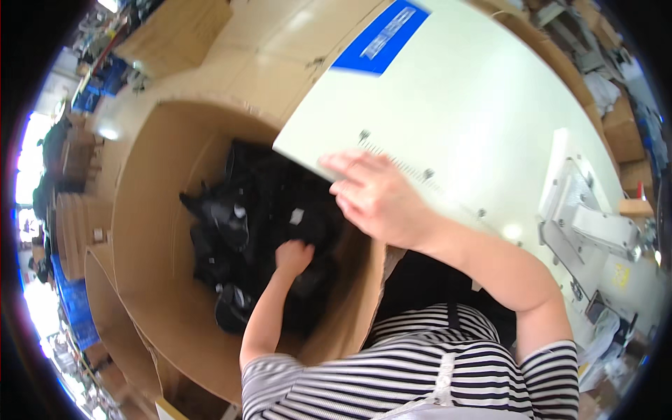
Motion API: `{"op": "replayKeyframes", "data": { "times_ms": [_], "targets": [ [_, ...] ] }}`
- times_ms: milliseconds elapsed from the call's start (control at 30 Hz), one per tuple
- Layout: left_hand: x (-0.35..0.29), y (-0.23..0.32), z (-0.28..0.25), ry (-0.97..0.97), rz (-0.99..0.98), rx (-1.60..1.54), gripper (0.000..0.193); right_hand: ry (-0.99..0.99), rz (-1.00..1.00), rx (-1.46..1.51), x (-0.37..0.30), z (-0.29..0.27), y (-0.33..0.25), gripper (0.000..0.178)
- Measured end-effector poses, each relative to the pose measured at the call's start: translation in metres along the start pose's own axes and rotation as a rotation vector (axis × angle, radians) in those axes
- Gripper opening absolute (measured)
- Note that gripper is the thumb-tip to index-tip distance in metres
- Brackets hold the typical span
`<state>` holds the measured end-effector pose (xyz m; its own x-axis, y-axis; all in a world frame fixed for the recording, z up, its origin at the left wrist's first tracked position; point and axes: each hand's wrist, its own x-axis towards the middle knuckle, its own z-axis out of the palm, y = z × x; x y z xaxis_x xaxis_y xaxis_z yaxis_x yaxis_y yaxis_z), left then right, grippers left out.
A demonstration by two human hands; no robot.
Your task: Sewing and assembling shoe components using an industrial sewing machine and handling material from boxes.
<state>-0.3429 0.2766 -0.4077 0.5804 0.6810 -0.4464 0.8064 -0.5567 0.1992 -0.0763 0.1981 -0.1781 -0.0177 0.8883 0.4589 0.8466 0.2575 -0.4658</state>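
Note:
My left hand (295,257) reaches down into a deep cardboard box, its fingers closed on a black fabric item (305,225) with a small white patch. Under and around it lies a heap of black fabric items (234,210), some with curved edges like cap brims. The fingertips are partly hidden by the dark cloth. My right hand (374,192) is over the edge of a white tabletop (448,91), fingers stretched out and holding nothing that I can see.
The cardboard box (150,175) stands left of the white table, its wall close to my body. A white machine part (595,217) is mounted at the table's right. A blue label (383,36) is on the far corner. More cartons (175,35) stand beyond.

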Motion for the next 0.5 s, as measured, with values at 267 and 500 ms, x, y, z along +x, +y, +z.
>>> {"op": "replayKeyframes", "data": {
  "times_ms": [267, 500],
  "targets": [
    [-0.192, 0.023, -0.31, 0.373, 0.348, -0.259, 0.021, -0.072, -0.114, -0.113, -0.008, -0.031, -0.027, 0.076],
    [-0.218, 0.093, -0.378, 0.478, 0.643, -0.597, 0.017, 0.416, -0.206, 0.313, -0.029, -0.133, -0.042, 0.087]
  ]
}}
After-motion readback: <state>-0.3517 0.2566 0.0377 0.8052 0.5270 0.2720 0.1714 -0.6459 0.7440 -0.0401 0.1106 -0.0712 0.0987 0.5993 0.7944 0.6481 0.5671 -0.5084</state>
